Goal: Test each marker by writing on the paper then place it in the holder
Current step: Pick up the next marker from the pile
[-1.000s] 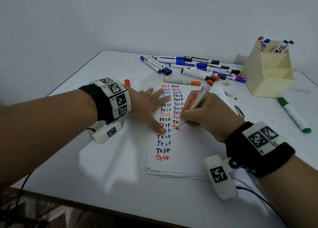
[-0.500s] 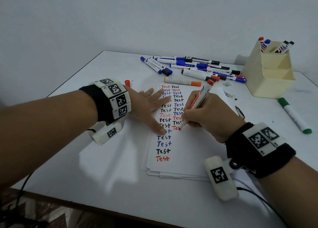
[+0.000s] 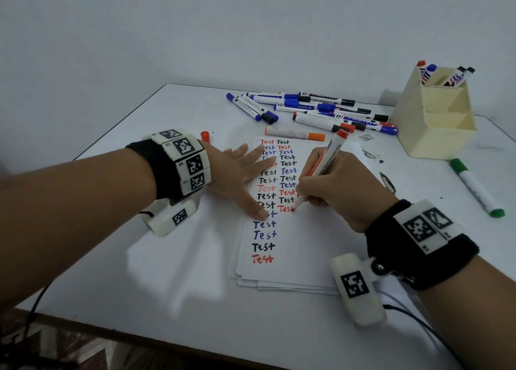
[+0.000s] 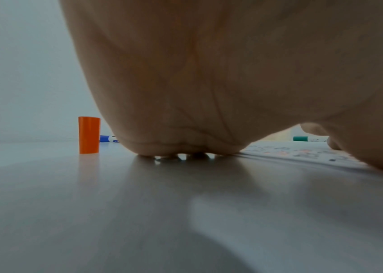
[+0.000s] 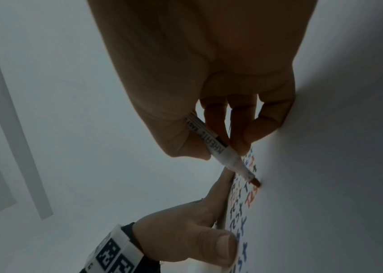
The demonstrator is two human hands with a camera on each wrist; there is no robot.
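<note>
My right hand [image 3: 329, 191] grips an uncapped red whiteboard marker [image 3: 324, 168], its tip touching the paper [image 3: 296, 246] beside a half-written red "Test". In the right wrist view the marker [image 5: 223, 155] sits pinched between thumb and fingers, tip on the sheet. My left hand [image 3: 243, 177] lies flat with spread fingers on the paper's left edge. The marker's red cap [image 3: 205, 136] stands upright behind my left wrist, also in the left wrist view as the cap [image 4: 89, 134]. The cream holder [image 3: 435, 118] at the back right contains several markers.
A pile of several blue, black and red markers [image 3: 321, 108] lies behind the paper, with an orange-capped marker [image 3: 294, 133] nearest it. A green marker [image 3: 476, 186] lies right of the paper, near the holder. The table's front edge [image 3: 195, 347] is close to me.
The marker tip has moved a little rightward along the line as the red word grew. My left hand has stayed flat on the paper.
</note>
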